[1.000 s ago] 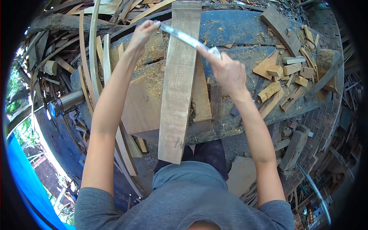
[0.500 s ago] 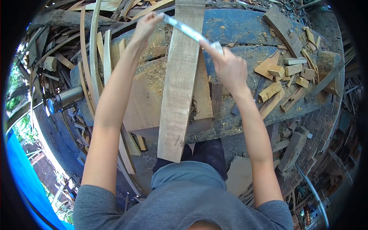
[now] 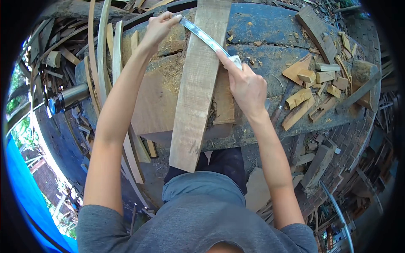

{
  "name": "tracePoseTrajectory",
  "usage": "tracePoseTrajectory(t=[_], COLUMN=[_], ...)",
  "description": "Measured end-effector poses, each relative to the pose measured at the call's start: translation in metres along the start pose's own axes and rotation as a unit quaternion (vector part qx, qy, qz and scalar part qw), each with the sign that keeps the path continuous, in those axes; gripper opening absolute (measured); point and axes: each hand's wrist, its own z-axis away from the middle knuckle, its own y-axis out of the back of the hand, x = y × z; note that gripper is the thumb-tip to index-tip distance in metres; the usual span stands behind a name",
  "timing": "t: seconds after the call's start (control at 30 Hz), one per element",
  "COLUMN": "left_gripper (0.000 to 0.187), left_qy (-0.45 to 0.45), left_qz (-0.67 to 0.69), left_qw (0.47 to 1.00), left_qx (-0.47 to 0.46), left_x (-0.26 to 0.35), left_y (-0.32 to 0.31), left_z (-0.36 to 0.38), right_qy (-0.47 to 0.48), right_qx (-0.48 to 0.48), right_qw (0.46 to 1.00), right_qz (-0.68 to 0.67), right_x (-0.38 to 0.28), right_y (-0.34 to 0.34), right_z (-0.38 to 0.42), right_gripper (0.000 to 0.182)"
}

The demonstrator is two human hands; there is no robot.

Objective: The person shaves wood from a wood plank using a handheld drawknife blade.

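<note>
A long pale plank [image 3: 196, 84] lies lengthwise across the bench, its near end jutting past the edge toward my body. Above the plank, the whitish blade of a tape measure [image 3: 202, 36] stretches out at a slant, slightly bowed. My left hand [image 3: 159, 29] pinches the blade's far end, left of the plank. On the right side, my right hand [image 3: 249, 86] is wrapped round the tape's case, largely hidden by the fingers, with the index finger along the blade. Under the plank sit a wide wooden block [image 3: 154, 103] and a narrower board [image 3: 224, 101].
Wood offcuts [image 3: 307, 76] and a chisel-like tool [image 3: 276, 114] lie at the right of the worn blue bench [image 3: 261, 25]. Long curved strips [image 3: 102, 50] lean at the left, near a metal cylinder [image 3: 69, 98]. Sawdust and scrap wood surround the bench.
The tape's blade now looks straighter and steadier over the plank. My right hand has moved slightly left and down. The whole view has shifted a little.
</note>
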Motion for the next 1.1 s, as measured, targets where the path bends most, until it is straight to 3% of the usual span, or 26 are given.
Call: tracePoseTrajectory(t=[0.1,0.13,0.2,0.3,0.4,0.53,0.6,0.63,0.67,0.77,0.83,0.93,1.0,1.07,1.1], left_gripper=[0.031,0.033,0.033,0.036,0.040,0.048,0.050,0.050,0.046,0.047,0.049,0.052,0.051,0.041,0.040], left_qy=[0.027,0.083,-0.023,0.053,0.020,0.037,0.031,0.011,0.039,-0.003,0.004,0.016,0.014,-0.071,-0.073], left_qz=[-0.069,-0.054,-0.197,-0.131,-0.084,-0.016,-0.262,-0.215,-0.234,-0.291,-0.255,-0.265,-0.219,-0.284,-0.274], left_qw=[0.996,0.982,0.979,0.983,0.994,0.994,0.964,0.976,0.968,0.955,0.966,0.961,0.970,0.954,0.958], left_qx=[-0.046,-0.163,-0.053,-0.119,-0.063,-0.099,-0.035,-0.043,-0.076,-0.062,0.030,0.079,0.100,0.062,0.048], left_x=[-0.005,-0.003,0.008,0.010,-0.008,-0.015,0.016,-0.006,-0.003,-0.005,-0.005,-0.006,-0.009,-0.016,-0.024], left_y=[0.001,0.008,0.000,0.003,0.010,0.013,0.011,0.006,0.004,-0.001,-0.004,-0.009,-0.007,-0.007,-0.011], left_z=[0.050,0.065,0.108,0.086,0.044,0.039,0.093,0.107,0.120,0.107,0.067,0.043,0.065,0.099,0.117], right_qy=[-0.023,-0.035,-0.060,-0.067,-0.044,-0.036,-0.045,-0.057,-0.068,-0.055,-0.045,-0.041,-0.034,-0.050,-0.052], right_qx=[-0.024,-0.049,-0.081,-0.081,-0.048,-0.040,-0.054,-0.064,-0.072,-0.068,-0.052,-0.023,-0.007,-0.076,-0.077], right_qw=[0.999,0.996,0.991,0.991,0.997,0.998,0.995,0.992,0.989,0.992,0.996,0.998,0.998,0.992,0.992], right_qz=[-0.037,-0.070,-0.090,-0.085,-0.042,-0.029,-0.067,-0.090,-0.112,-0.095,-0.053,-0.048,-0.052,-0.086,-0.086], right_x=[-0.022,-0.030,-0.042,-0.041,-0.029,-0.033,-0.043,-0.051,-0.053,-0.040,-0.025,-0.024,-0.027,-0.037,-0.041], right_y=[0.012,0.019,0.035,0.029,0.013,0.014,0.021,0.028,0.033,0.029,0.016,0.006,0.009,0.027,0.035], right_z=[0.049,0.072,0.096,0.086,0.042,0.045,0.081,0.102,0.113,0.095,0.048,0.037,0.043,0.088,0.102], right_gripper=[0.058,0.058,0.058,0.059,0.057,0.056,0.056,0.056,0.057,0.056,0.057,0.057,0.057,0.058,0.058])
